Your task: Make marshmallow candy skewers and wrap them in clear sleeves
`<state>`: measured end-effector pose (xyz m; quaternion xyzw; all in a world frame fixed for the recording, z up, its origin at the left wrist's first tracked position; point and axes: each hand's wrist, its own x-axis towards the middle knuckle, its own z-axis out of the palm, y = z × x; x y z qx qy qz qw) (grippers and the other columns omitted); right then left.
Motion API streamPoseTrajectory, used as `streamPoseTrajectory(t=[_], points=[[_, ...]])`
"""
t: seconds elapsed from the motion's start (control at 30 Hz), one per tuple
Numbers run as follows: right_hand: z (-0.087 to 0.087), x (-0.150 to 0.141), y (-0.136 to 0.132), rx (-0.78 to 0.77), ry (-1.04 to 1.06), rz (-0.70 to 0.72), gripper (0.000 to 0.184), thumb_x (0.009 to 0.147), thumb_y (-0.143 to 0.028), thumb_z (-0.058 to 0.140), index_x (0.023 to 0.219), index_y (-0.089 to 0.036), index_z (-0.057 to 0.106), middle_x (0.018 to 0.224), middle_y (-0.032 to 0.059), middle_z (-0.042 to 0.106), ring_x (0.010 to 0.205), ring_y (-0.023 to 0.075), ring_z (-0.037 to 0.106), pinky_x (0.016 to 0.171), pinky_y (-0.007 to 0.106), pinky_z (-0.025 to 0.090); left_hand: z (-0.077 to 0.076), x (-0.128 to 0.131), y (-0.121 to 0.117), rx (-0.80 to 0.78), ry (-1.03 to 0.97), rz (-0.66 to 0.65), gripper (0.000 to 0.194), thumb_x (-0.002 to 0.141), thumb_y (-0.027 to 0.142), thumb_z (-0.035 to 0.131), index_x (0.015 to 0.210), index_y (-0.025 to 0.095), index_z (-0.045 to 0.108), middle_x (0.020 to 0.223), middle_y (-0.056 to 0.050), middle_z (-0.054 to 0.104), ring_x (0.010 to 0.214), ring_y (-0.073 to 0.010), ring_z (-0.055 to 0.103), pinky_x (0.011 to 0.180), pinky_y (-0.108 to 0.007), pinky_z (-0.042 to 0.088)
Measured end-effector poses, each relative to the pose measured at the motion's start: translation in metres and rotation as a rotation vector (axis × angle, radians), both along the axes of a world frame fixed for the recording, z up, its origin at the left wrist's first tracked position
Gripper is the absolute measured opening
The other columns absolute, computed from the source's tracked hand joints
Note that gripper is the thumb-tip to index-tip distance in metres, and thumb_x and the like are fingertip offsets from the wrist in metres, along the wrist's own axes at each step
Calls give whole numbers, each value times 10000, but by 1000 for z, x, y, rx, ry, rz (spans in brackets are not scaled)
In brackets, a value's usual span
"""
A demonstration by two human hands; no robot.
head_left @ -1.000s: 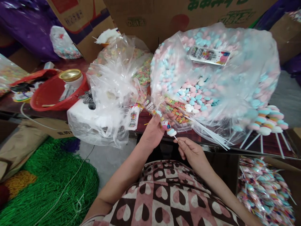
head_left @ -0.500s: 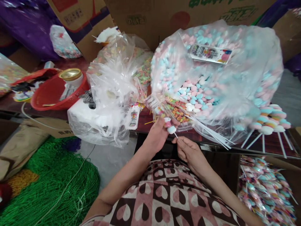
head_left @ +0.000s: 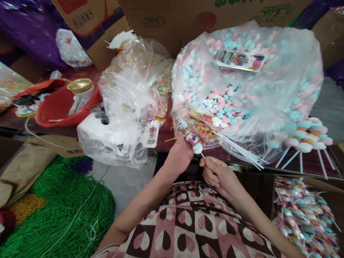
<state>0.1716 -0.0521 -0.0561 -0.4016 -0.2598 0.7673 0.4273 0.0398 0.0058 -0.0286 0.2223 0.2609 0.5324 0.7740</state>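
My left hand (head_left: 180,154) is closed around a candy skewer (head_left: 192,140) in a clear printed wrapper, its pastel pieces showing at the lower end. My right hand (head_left: 216,172) pinches the thin white stick poking out below the candy. Both hands are over my lap, just in front of the dark table edge. Right behind them a large clear bag of pink, blue and white candies (head_left: 242,89) lies open, with a small tray of coloured ring candies (head_left: 204,128) at its mouth and a bundle of white sticks (head_left: 242,152) beside it.
Finished candy skewers (head_left: 309,134) lie on the table at right; wrapped ones fill a box (head_left: 303,218) lower right. A second clear bag (head_left: 131,104), a red basket (head_left: 59,107) with a gold-lidded jar (head_left: 80,86), cardboard boxes behind, and green netting (head_left: 59,208) lower left.
The wrapper has slid further down over the candy skewer in my left hand. My right hand has closed more tightly on the stick and shifted slightly right and down.
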Motion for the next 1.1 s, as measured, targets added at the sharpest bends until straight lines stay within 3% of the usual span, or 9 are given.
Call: streamPoseTrajectory(t=[0.1,0.2,0.3,0.4,0.57,0.8,1.0,1.1], points=[[2,-1,0,14,-27,37,300,868,-473,616,814,-179,597,371,-121,304,329,49,169,383,216,145,-2,-3,-1,35,31,-36,361,815,443,709,1099,239,616,921,-38,711,975,-200,689,883,-342,529],[7,3,2,139,-254,87,353,897,-515,560,836,-173,623,431,-65,471,364,75,346,411,219,278,-5,-4,-1,3,112,-22,349,800,361,737,1095,215,621,818,-16,700,897,-175,696,836,-300,529],[15,13,10,363,-576,-67,311,880,-487,600,873,-182,661,637,-3,626,540,119,554,552,252,453,-8,-4,0,0,114,11,344,813,371,727,1084,182,634,785,-16,686,833,-161,688,794,-289,526],[20,20,23,529,-761,-299,218,870,-403,633,964,-210,673,745,3,650,621,137,600,617,277,506,-10,-3,0,-33,89,-12,329,797,359,745,1049,170,651,834,-22,681,767,-137,666,731,-274,525],[21,12,38,734,-879,-293,109,863,-309,640,902,-217,685,844,30,672,641,146,632,612,297,534,-9,2,-6,-109,69,-50,336,748,363,789,977,161,650,833,1,646,669,-93,601,616,-230,509],[16,2,35,710,-777,-282,90,876,-247,610,823,-204,668,652,-24,607,459,104,561,484,259,499,-15,-1,-7,-129,83,-174,422,747,477,760,969,154,603,713,8,627,561,-123,610,536,-263,520],[14,1,35,743,-897,-327,89,840,-195,583,780,-203,648,638,-27,608,496,103,580,509,245,490,-12,-2,-8,-125,136,-205,421,694,324,799,1015,152,587,715,25,619,532,-101,592,526,-251,527],[12,-1,36,676,-861,-343,57,818,-204,587,774,-198,623,612,-37,593,436,95,553,471,246,475,-11,-2,-8,-131,167,-198,378,680,283,780,971,155,576,698,28,614,521,-101,585,521,-257,531]])
